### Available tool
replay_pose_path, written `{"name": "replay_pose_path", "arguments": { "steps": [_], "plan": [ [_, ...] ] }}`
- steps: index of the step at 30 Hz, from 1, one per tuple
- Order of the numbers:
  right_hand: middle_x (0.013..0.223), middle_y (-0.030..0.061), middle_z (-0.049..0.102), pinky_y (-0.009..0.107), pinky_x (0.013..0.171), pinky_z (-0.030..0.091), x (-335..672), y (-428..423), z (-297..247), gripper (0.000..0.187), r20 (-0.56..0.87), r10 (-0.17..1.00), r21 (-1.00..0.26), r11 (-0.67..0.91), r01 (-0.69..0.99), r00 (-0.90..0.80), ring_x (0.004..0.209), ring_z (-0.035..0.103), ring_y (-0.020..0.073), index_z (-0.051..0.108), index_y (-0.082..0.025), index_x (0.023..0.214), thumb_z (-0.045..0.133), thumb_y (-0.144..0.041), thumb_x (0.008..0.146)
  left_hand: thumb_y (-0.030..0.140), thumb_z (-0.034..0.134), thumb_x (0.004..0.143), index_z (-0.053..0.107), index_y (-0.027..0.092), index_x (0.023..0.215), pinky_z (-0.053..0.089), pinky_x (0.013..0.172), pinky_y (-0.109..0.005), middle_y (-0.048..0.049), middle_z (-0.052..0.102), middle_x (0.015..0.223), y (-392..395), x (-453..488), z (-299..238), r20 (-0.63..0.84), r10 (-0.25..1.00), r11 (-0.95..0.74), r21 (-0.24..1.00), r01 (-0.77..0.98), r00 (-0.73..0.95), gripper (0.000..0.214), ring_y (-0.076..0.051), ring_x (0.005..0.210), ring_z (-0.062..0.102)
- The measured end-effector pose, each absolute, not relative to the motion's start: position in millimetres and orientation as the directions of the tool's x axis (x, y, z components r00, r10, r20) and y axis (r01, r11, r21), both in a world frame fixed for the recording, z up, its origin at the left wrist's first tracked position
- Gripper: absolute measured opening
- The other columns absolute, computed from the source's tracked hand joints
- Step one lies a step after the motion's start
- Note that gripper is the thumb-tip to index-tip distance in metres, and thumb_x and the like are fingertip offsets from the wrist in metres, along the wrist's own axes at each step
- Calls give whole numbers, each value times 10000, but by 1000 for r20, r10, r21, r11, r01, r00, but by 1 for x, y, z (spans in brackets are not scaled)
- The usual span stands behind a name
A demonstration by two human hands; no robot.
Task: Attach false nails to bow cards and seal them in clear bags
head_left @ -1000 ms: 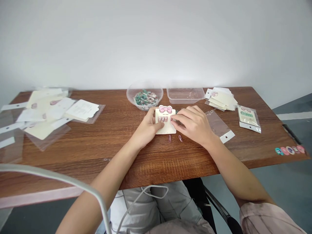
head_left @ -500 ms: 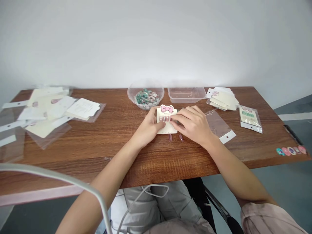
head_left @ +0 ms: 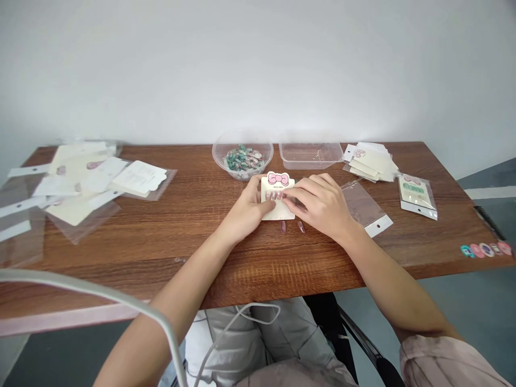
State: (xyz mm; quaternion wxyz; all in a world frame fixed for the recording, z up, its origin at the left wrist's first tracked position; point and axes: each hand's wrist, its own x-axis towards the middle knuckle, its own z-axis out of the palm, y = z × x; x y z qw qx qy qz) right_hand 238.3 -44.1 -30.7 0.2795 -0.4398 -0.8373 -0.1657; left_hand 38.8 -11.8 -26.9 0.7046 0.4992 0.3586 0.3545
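A cream card with a pink bow point(head_left: 278, 205) lies flat at the middle of the wooden table point(head_left: 161, 242), with a row of pink press-on nails stuck on it. My left hand point(head_left: 245, 209) grips the card's left edge, thumb on its face. My right hand point(head_left: 320, 207) rests on the card's right side, its fingertips pinched at the nail row; what they hold is too small to make out. Two loose pink nails point(head_left: 291, 227) lie on the table just in front of the card.
A clear bowl of green and pink nails point(head_left: 242, 157) and a clear rectangular tub point(head_left: 309, 155) stand behind the card. A clear sleeve point(head_left: 365, 208) lies right of my right hand. Stacked cards point(head_left: 371, 161), a bagged set point(head_left: 417, 194) and left-side bagged cards point(head_left: 80, 183) lie about.
My hands and the card have barely moved; the view has shifted slightly, and my right fingertips stay at the nail row.
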Motion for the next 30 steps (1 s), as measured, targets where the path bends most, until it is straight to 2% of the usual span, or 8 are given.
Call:
{"name": "replay_pose_path", "arguments": {
  "steps": [9, 15, 24, 30],
  "plan": [
    [897, 37, 768, 381, 779, 420, 238, -44, -32, 169, 604, 666, -1, 550, 835, -438, 790, 620, 205, 762, -240, 975, 601, -245, 1023, 132, 718, 769, 520, 189, 1270, 490, 848, -302, -58, 685, 1149, -11, 38, -30, -153, 867, 227, 969, -103, 474, 542, -192, 981, 642],
    [876, 33, 768, 379, 779, 417, 238, -43, -32, 188, 595, 665, 4, 559, 829, -451, 781, 614, 201, 768, -236, 968, 593, -257, 1035, 135, 717, 774, 520, 198, 1273, 486, 880, -319, -44, 663, 1122, -10, 37, -33, -140, 867, 215, 971, -105, 479, 539, -198, 1000, 634],
    [876, 33, 770, 380, 782, 414, 238, -42, -33, 189, 584, 682, -39, 565, 824, -439, 779, 617, 199, 777, -241, 961, 603, -258, 1032, 122, 709, 750, 518, 185, 1252, 491, 834, -298, -46, 678, 1113, -11, 39, -31, -149, 869, 224, 969, -106, 471, 540, -185, 972, 631],
    [845, 38, 753, 361, 790, 414, 237, -43, -32, 203, 577, 692, -47, 559, 828, -434, 781, 618, 202, 746, -212, 1023, 567, -303, 1052, 118, 718, 749, 511, 184, 1252, 503, 772, -287, -15, 689, 1002, -11, 39, -27, -161, 859, 260, 955, -142, 487, 547, -171, 868, 648]
  ]
}}
